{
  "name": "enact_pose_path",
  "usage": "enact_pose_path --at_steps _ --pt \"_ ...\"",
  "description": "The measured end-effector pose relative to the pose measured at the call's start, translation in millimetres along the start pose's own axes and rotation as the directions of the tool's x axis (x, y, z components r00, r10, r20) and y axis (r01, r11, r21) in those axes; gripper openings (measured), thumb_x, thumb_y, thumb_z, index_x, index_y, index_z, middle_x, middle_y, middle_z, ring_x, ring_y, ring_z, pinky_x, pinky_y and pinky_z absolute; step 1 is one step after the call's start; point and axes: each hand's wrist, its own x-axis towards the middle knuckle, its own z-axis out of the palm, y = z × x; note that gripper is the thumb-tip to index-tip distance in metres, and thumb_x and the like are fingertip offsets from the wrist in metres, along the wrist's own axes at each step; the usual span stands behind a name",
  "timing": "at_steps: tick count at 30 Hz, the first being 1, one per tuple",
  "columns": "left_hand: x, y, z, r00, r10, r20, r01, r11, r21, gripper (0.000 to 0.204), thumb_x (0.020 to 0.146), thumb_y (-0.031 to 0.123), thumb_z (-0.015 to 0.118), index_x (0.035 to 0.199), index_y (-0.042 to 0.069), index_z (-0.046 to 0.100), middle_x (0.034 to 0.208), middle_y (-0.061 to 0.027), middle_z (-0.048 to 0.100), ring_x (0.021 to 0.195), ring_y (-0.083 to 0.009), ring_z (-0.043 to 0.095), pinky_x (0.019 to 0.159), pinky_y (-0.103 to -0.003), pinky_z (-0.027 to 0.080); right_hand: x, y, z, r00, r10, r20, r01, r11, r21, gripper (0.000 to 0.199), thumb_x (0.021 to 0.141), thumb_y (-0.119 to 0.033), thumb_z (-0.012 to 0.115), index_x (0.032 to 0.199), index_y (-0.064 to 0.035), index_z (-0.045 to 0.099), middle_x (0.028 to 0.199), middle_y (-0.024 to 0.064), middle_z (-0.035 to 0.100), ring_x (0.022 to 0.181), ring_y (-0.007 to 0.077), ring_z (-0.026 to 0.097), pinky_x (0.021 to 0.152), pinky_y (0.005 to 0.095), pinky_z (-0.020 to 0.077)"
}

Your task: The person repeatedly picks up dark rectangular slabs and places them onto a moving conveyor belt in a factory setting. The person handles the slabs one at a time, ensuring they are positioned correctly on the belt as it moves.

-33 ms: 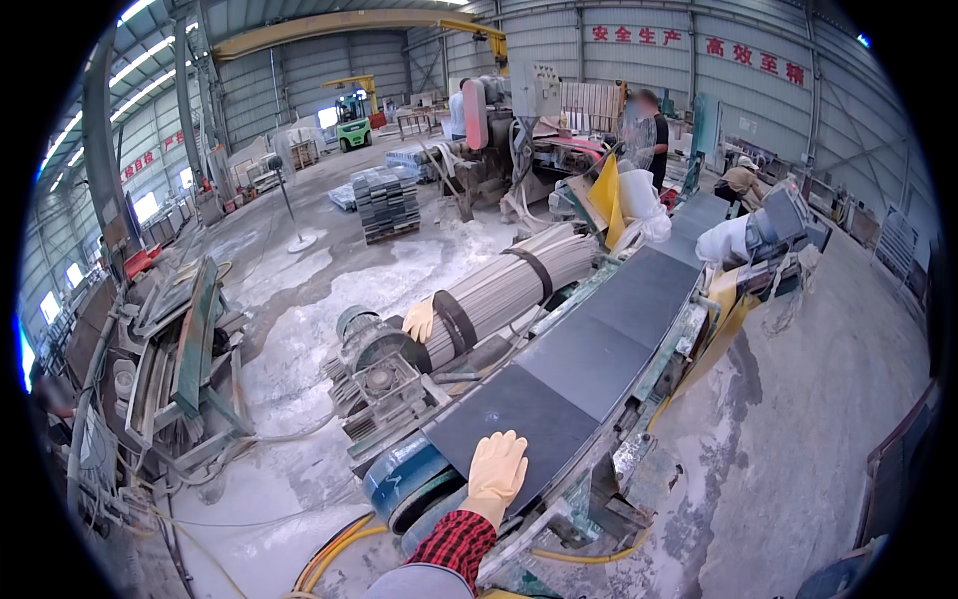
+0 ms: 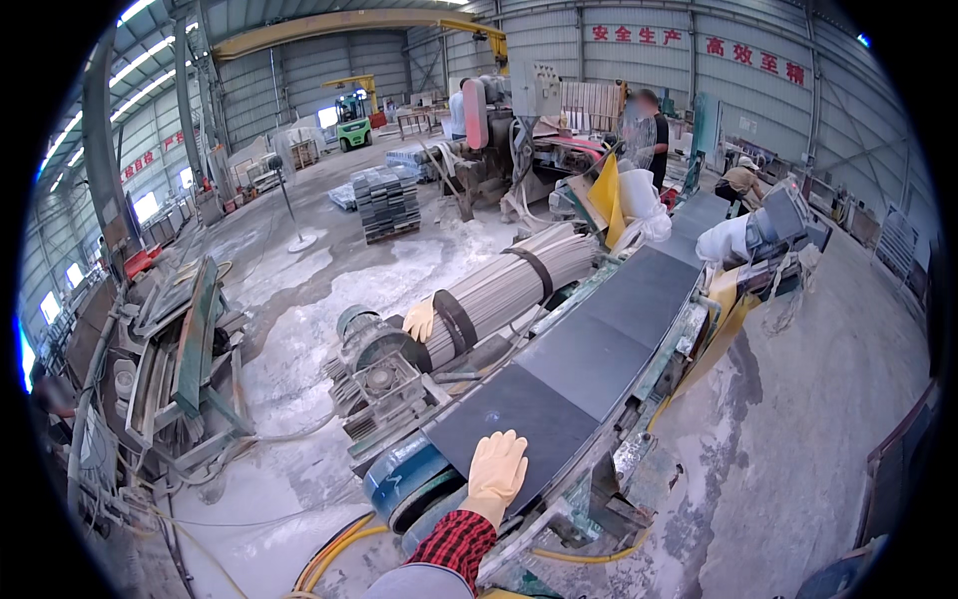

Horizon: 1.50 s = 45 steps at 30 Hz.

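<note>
A high industrial hall with ribbed grey metal walls (image 2: 649,75) encloses everything, and a yellow overhead beam (image 2: 329,30) spans its far end. Below spreads the concrete floor (image 2: 798,399), streaked with white. The long conveyor (image 2: 682,344) runs diagonally from the lower middle toward the upper right, with a blue rounded end (image 2: 404,477) nearest the camera. A large machine with a pink upright cover (image 2: 475,115) stands behind it, and a green forklift (image 2: 353,125) is parked well apart, at the back.

Alongside the conveyor's left side lies a ribbed grey cylinder (image 2: 489,293) wrapped with dark bands, with a dusty motor unit (image 2: 384,379) at its near end. Farther back sits a stack of grey blocks (image 2: 387,208); at left, a pile of worn panels and bars (image 2: 190,349) leans together.

Beyond the conveyor's far half, 1 person (image 2: 659,140) in a dark top stands, and another (image 2: 740,182) in a pale hat bends forward. Dark grey slabs lie edge to edge along the conveyor, the nearest slab (image 2: 519,409) just beyond the blue end.

The left hand (image 2: 497,467), in a cream glove below a red-and-black checked cuff, rests on that slab's near part, palm down. Its grip is spread flat, fingers extended, closed around nothing. The right hand is out of view, so its grip I cannot tell. A loose cream glove (image 2: 420,318) lies on the cylinder's near end, beside the motor unit.
</note>
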Motion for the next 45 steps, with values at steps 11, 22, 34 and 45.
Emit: enact_pose_path --at_steps 11,22,34,45 --pt "-5.1 -0.4 -6.3 1.000 0.003 0.013 -0.003 1.000 0.009 0.030 0.088 0.022 0.065 0.115 0.009 0.062 0.122 -0.0133 0.060 0.113 -0.0315 0.055 0.097 -0.045 0.042 5.4 8.8 19.7 0.998 -0.060 -0.008 0.060 0.998 -0.011 0.034 0.090 -0.044 0.062 0.111 -0.0201 0.075 0.106 0.0185 0.073 0.104 0.0389 0.069 0.087 0.0497 0.0548" --pt "-8.3 1.4 -16.7 0.995 -0.024 0.097 0.027 0.999 -0.026 0.033 0.088 0.018 0.066 0.118 0.008 0.061 0.124 -0.0146 0.059 0.115 -0.0338 0.053 0.099 -0.046 0.042 6.2 8.3 19.6 0.997 0.056 0.049 -0.056 0.998 -0.005 0.035 0.090 -0.044 0.062 0.113 -0.0207 0.075 0.107 0.0182 0.074 0.104 0.0373 0.069 0.088 0.0482 0.0550" --pt "-13.9 0.1 -20.6 0.995 -0.021 0.096 0.025 0.999 -0.037 0.032 0.088 0.018 0.065 0.118 0.008 0.062 0.123 -0.0153 0.059 0.114 -0.0345 0.053 0.099 -0.047 0.042 -0.3 -10.7 0.3 0.995 0.082 0.065 -0.084 0.996 0.034 0.035 0.090 -0.042 0.062 0.113 -0.0202 0.076 0.107 0.0174 0.074 0.104 0.0363 0.070 0.089 0.0470 0.0549" --pt "-21.2 -2.5 -24.2 0.994 -0.026 0.103 0.031 0.998 -0.047 0.033 0.088 0.018 0.065 0.120 0.008 0.062 0.127 -0.0161 0.059 0.117 -0.0354 0.053 0.102 -0.047 0.041 -1.9 -19.2 -6.2 0.993 0.090 0.070 -0.094 0.994 0.051 0.035 0.089 -0.041 0.063 0.112 -0.0198 0.076 0.107 0.0167 0.074 0.104 0.0353 0.070 0.090 0.0458 0.0549"
